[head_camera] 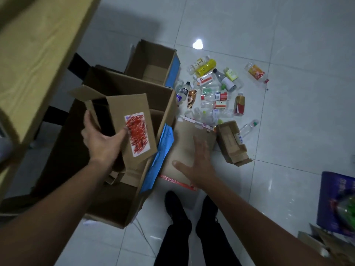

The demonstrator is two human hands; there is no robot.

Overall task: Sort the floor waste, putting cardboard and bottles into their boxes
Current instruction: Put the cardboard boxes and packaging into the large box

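Left hand [101, 139] grip clamped on flattened carton [130, 127] over the near box [115, 204]; right hand [196, 166] spread apart, empty. Risk: carton snags the rim, slides out. Bottles [213, 93] lie on floor.

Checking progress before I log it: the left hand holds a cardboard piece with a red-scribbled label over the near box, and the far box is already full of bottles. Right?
Not quite. The head view shows the far box holds no bottles; the bottles lie on the floor beside it. The left hand does hold the cardboard piece over the near box.
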